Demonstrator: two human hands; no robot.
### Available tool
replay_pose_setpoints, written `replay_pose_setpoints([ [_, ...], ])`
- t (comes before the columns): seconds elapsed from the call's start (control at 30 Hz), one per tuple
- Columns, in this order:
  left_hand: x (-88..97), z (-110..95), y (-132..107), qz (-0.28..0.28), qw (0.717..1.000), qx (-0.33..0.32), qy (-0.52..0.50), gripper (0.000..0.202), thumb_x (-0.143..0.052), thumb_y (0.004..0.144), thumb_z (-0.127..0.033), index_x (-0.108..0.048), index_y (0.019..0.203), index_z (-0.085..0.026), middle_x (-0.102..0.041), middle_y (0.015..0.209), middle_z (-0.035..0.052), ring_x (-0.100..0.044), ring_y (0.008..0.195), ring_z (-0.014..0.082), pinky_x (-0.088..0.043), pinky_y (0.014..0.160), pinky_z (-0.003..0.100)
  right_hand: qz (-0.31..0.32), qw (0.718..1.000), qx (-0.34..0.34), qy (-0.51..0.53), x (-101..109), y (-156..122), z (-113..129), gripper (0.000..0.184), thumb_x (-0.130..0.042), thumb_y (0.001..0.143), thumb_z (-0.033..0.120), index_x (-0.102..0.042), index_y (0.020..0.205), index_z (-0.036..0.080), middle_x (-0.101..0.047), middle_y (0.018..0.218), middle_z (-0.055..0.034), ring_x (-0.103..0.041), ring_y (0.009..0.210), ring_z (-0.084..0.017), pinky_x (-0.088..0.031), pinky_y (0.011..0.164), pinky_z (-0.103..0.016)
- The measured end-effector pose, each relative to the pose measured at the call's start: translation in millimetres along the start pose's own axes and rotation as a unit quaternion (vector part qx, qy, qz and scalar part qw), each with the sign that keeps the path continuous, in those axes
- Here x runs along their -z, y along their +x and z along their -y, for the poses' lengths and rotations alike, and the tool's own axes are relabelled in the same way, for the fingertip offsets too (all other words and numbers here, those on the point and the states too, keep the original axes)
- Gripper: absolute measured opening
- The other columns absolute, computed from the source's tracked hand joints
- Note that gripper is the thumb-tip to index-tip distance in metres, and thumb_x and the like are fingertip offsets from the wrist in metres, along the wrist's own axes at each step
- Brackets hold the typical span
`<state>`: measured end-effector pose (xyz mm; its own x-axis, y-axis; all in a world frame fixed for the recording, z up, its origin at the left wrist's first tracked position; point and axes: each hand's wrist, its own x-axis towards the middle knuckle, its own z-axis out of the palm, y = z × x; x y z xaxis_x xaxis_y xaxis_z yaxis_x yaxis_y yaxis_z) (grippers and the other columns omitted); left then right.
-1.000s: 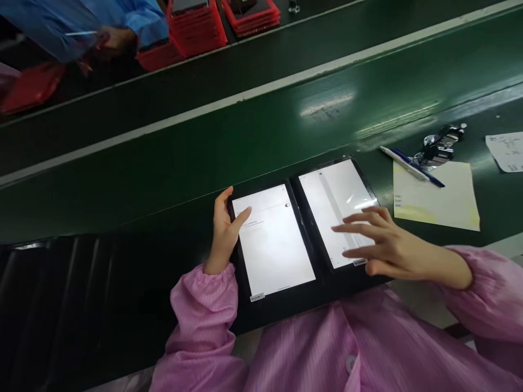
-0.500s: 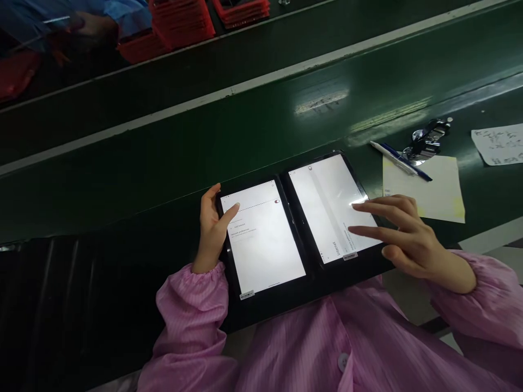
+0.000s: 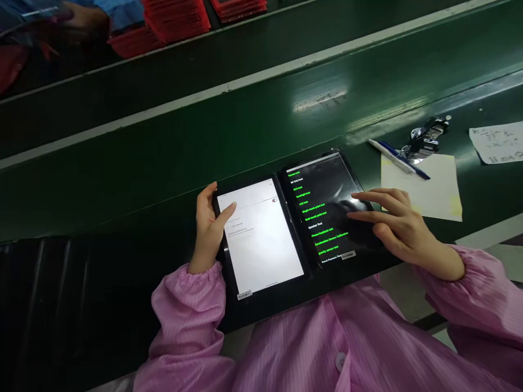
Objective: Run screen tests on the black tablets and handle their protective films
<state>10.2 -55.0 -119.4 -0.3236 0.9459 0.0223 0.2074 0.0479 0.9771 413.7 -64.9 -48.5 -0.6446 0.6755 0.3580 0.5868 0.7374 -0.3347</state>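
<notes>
Two tablets lie side by side in black frames on the green belt. The left tablet (image 3: 261, 242) shows a white settings screen with a small toggle at upper right. My left hand (image 3: 209, 231) grips its left edge, with the thumb on the screen. The right tablet (image 3: 322, 209) shows a black screen with a list of green and white test names. My right hand (image 3: 402, 226) rests its spread fingertips on the right part of that screen, hiding the screen's lower right corner.
A blue-and-white pen (image 3: 398, 159) lies on a pale paper sheet (image 3: 420, 188) beside a metal clip (image 3: 425, 139). A handwritten note (image 3: 496, 142) is at far right. Beyond a white belt rail, stacked red trays (image 3: 175, 19) sit near a co-worker's blue sleeve (image 3: 122, 13).
The right tablet's screen has turned from white to black with a green test list. My right hand has shifted left over it, and the view has drifted slightly.
</notes>
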Motion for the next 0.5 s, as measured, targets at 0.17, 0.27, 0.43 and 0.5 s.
replay_pose_setpoints([
  [0.17,0.6,2.0,0.6,0.002,1.0,0.002,-0.004,0.066,-0.087,0.075,-0.043,-0.059,0.133,-0.029,-0.058,0.15,0.0107,-0.05,0.15,0.0366,-0.038,0.129,0.056,0.05,0.998,-0.009,-0.03,-15.1,41.4,-10.6,0.046,-0.034,0.116,0.038,-0.073,0.135,0.025,-0.064,0.149,-0.0133,-0.058,0.127,-0.034,-0.043,0.102,-0.052],
  [0.27,1.1,2.9,1.4,0.0,1.0,0.002,0.002,0.066,-0.087,0.076,-0.044,-0.059,0.134,-0.029,-0.058,0.15,0.0101,-0.048,0.152,0.0357,-0.037,0.13,0.054,0.09,0.992,-0.064,-0.055,-37.0,87.3,-25.4,0.056,-0.029,0.116,0.052,-0.069,0.146,0.027,-0.053,0.161,-0.0156,-0.05,0.135,-0.041,-0.04,0.104,-0.058],
  [0.43,1.1,3.7,0.3,0.003,1.0,-0.009,-0.003,0.065,-0.085,0.078,-0.049,-0.059,0.135,-0.029,-0.06,0.148,0.0099,-0.051,0.15,0.0345,-0.041,0.127,0.051,0.128,0.987,-0.052,-0.077,-50.0,124.5,-34.0,0.062,-0.03,0.115,0.056,-0.079,0.131,0.021,-0.057,0.157,-0.0188,-0.048,0.137,-0.044,-0.035,0.108,-0.067],
  [0.5,1.1,3.7,-1.2,0.004,1.0,-0.001,-0.01,0.065,-0.085,0.08,-0.049,-0.058,0.136,-0.029,-0.061,0.148,0.0103,-0.055,0.146,0.034,-0.046,0.123,0.05,0.132,0.99,-0.01,-0.047,-42.0,117.4,-31.4,0.062,-0.033,0.115,0.057,-0.085,0.113,0.023,-0.065,0.15,-0.0154,-0.051,0.134,-0.042,-0.036,0.109,-0.066],
])
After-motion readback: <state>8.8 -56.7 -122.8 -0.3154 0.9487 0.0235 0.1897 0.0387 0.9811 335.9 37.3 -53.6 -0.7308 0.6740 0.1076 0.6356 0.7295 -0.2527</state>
